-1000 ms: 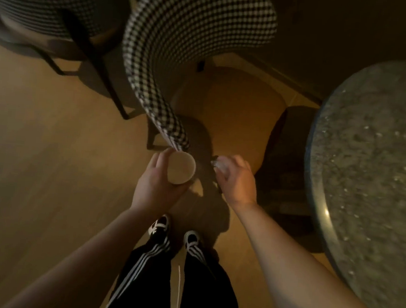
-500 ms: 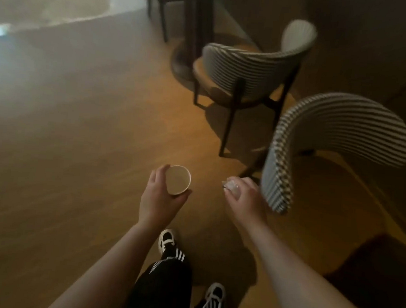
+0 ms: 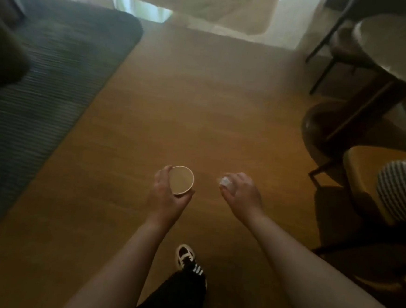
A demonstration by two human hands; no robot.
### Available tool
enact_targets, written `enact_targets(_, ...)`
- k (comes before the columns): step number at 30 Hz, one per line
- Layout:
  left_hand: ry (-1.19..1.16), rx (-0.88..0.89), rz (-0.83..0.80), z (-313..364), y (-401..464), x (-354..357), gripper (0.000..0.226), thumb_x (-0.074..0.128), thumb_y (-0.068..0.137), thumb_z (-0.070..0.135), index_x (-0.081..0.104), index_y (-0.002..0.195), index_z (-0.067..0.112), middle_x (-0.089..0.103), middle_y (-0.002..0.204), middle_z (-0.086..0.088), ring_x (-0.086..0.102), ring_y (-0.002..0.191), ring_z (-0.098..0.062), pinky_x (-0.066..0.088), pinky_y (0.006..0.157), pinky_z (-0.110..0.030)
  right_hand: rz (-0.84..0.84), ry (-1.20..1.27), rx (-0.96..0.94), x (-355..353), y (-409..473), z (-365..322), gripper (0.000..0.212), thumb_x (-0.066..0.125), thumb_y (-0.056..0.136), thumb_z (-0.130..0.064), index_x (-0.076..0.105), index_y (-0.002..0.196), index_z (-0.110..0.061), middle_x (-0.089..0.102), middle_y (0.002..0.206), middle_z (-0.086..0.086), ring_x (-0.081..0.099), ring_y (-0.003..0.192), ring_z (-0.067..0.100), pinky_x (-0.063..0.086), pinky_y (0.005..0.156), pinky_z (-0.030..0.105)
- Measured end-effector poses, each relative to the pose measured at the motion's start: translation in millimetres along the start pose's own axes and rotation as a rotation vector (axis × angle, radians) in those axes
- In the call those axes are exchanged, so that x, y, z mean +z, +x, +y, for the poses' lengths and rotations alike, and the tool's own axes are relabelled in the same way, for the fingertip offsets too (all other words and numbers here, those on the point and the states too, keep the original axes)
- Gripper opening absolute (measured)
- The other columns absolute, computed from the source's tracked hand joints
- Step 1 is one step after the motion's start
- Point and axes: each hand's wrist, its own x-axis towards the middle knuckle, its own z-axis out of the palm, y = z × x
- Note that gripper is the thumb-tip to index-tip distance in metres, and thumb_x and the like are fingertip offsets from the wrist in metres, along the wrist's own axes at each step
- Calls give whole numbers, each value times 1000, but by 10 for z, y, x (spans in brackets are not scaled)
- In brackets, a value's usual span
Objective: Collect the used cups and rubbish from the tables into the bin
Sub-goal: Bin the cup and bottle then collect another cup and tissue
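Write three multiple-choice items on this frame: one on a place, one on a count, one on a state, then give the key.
1. Where does the dark ribbed rug lie?
A. left of the person
B. right of the person
C. under the shoe

2. How many round tan paper cups show?
A. none
B. one
C. three

3. What does the right hand do?
A. hangs with nothing in it
B. grips a crumpled white scrap
C. rests on the chair

Key: 1 A, the rug covers the floor on the left. 2 B, one cup, held upright by the left hand. 3 B, its fingers curl round the scrap; what the scrap is made of cannot be told.
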Motion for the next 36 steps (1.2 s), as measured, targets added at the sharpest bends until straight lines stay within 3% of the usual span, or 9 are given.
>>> enact_targets(5, 15, -43, 114, -199, 1229, -522, 77, 85, 64, 29, 48, 128, 8, 53, 121, -11, 52, 107, -25, 40, 86, -28, -8, 36, -114, 201, 1287, -878, 33, 59, 89, -32, 62, 119, -20, 59, 112, 3, 52, 107, 23, 42, 85, 31)
enact_targets(11, 69, -99, 230, -432, 2420, -866, 76, 83, 65, 36, 46, 129, 15, 52, 123, -6, 54, 103, -24, 42, 78, -27, -49, 39, -158, 342, 2551, -1508, 33, 59, 90, -30, 62, 120, -17, 59, 112, 6, 52, 108, 25, 42, 89, 32)
enact_targets(21, 136, -143, 294, -1168, 5072, -958, 77, 80, 68, 41, 43, 130, 16, 50, 122, -4, 51, 102, -19, 40, 75, -28, -90, 40, -237, 1012, 5337, -2256, 35, 56, 92, -33, 59, 123, -20, 58, 114, 2, 52, 106, 20, 44, 83, 30)
enact_targets(27, 223, -233, 347, -1407, 6941, -1362, 77, 79, 69, 43, 43, 131, 16, 49, 123, -4, 50, 104, -20, 39, 75, -27, -138, 46, -264, 1197, 7234, -2977, 33, 58, 90, -31, 61, 120, -21, 59, 109, 1, 55, 101, 21, 42, 79, 28)
enact_targets(36, 216, -278, 390, -1699, 9063, -1753, 79, 77, 70, 45, 41, 133, 15, 48, 123, -3, 49, 107, -17, 40, 78, -26, -183, 25, -369, 1486, 9363, -4002, 35, 58, 90, -34, 60, 121, -20, 58, 109, 1, 53, 102, 20, 38, 77, 26)
